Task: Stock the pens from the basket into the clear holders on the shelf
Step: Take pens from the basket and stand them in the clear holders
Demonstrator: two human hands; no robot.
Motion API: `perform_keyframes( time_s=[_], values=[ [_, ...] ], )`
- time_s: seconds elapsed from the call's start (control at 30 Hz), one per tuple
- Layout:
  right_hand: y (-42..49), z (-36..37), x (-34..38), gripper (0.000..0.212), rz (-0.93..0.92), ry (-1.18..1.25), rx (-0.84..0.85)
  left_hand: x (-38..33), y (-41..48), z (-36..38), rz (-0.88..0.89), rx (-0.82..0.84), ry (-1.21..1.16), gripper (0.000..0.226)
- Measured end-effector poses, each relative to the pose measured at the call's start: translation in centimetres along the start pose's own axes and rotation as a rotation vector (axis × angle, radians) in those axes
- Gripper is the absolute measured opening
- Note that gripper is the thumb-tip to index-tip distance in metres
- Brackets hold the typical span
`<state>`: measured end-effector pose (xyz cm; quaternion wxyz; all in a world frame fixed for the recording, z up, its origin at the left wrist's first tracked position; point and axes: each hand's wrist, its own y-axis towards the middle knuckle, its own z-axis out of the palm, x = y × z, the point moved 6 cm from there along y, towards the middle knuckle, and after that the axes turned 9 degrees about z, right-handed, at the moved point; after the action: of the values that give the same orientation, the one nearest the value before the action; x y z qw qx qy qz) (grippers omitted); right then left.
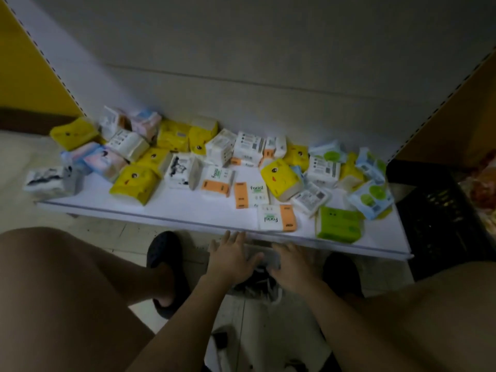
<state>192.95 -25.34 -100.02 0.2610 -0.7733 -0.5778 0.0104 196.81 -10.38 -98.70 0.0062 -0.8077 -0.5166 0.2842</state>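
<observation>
The person squats before a low white shelf (pixel 171 210) strewn with tissue packs (pixel 279 178); a black crate (pixel 440 221) stands at its right end. Both arms reach down just below the shelf's front edge. The left grip (pixel 232 257) is spread, fingers straight, its thumb against a pale clear holder (pixel 264 255) that sits between the two hands, over the floor. The right grip (pixel 291 264) touches the holder's other side (whether its fingers curl round it, I cannot tell). Under the holder lies a dark heap (pixel 255 284) of slender things, too blurred to tell apart. A dark slipper (pixel 163 261) is planted left of the hands.
</observation>
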Motion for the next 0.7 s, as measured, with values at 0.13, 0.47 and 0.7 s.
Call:
perform_keyframes(
  time_s=[0.13,0.47,0.7],
  values=[
    [0.9,4.0,-1.1,0.05,0.031,-0.024,0.177,2.0,0.6,3.2,-0.052,0.076,0.009,0.065],
    [2.6,13.0,-3.8,0.031,0.114,-0.01,0.472,5.4,2.7,11.7,-0.19,0.362,-0.188,0.032],
    [3.5,15.0,-5.2,0.039,0.212,0.028,0.552,4.8,1.8,16.4,-0.163,0.62,-0.095,0.065]
  ],
)
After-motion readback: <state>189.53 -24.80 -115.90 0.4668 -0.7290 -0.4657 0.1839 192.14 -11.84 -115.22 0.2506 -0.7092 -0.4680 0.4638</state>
